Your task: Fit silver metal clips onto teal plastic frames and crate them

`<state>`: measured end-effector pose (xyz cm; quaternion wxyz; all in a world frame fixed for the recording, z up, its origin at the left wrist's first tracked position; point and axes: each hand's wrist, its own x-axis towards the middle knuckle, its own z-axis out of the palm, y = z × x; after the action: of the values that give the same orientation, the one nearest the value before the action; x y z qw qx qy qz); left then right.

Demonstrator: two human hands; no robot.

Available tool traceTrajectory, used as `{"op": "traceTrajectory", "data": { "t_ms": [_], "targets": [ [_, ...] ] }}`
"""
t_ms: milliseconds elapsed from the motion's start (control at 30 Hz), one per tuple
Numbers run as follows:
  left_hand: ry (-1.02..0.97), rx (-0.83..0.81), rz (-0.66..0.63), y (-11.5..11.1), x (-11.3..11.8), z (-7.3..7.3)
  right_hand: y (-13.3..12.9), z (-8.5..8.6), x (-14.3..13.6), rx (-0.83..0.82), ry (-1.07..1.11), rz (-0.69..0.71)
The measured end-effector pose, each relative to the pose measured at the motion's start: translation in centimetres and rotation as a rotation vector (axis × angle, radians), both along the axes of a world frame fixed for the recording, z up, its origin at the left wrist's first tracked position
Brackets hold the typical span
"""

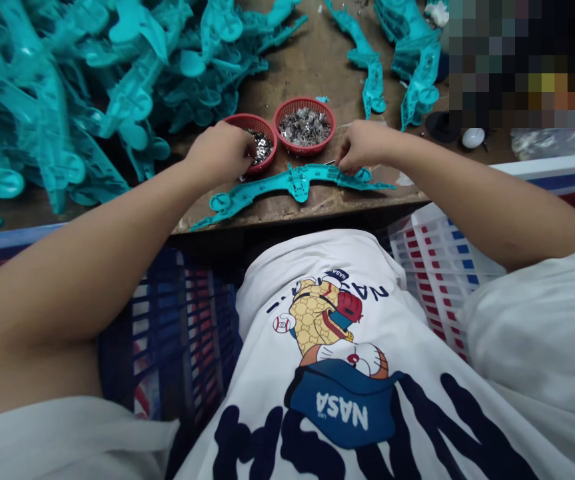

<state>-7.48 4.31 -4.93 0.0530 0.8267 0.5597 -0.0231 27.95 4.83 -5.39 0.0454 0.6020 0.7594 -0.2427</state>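
A teal bow-shaped plastic part [299, 181] lies lengthwise along the near edge of the table. My left hand [221, 152] reaches into a red basket [270, 155] of small shiny metal pieces [261, 148]. Its fingers are bent together, and whatever they pinch is hidden. Over the right half of the teal part, my right hand [363, 147] is closed in a pinch. A thin metal piece [330, 162] sticks out from its fingertips toward the left. Just behind the part stands a second red basket [334, 127], filled with small metal and clear pieces [305, 127].
A large heap of teal plastic parts [52, 100] covers the table's left side. More teal parts [367, 67] lie at the back right, near a white round object [473, 138] and a plastic bag [557, 141]. Plastic crates [432, 267] stand below the table edge.
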Motion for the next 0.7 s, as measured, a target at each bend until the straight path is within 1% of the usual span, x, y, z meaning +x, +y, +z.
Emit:
{"op": "traceTrajectory", "data": {
  "t_ms": [133,200,267,333,400,467,533,633,700],
  "targets": [
    [-0.031,-0.013,-0.003,-0.8,0.8,1.1,-0.5,0.6,-0.6,0.062,-0.092,0.102],
    [-0.148,0.002,-0.024,-1.2,1.3,1.5,-0.5,0.6,-0.7,0.084,-0.113,0.136],
    [-0.366,0.005,-0.024,-1.5,1.8,1.5,-0.4,0.4,-0.7,0.106,-0.114,0.139],
    [-0.650,-0.018,0.037,-1.6,2.2,1.0,-0.2,-0.1,-0.6,0.117,-0.100,0.131],
    [-0.908,-0.088,0.111,-1.6,2.5,0.3,0.0,-0.3,-0.5,0.095,-0.070,0.132],
    [-1.080,-0.180,0.138,-1.6,2.6,-0.3,-0.2,-0.1,-0.6,0.065,-0.031,0.146],
    [-1.161,-0.245,0.131,-1.7,2.7,-0.5,-0.9,0.9,-1.0,0.078,0.025,0.157],
    [-1.206,-0.265,0.147,-2.5,3.2,-0.2,-2.6,3.6,-2.1,0.180,0.156,0.174],
    [-1.223,-0.274,0.168,-3.3,3.8,0.2,-3.9,5.4,-3.1,0.246,0.236,0.220]
  ]
}}
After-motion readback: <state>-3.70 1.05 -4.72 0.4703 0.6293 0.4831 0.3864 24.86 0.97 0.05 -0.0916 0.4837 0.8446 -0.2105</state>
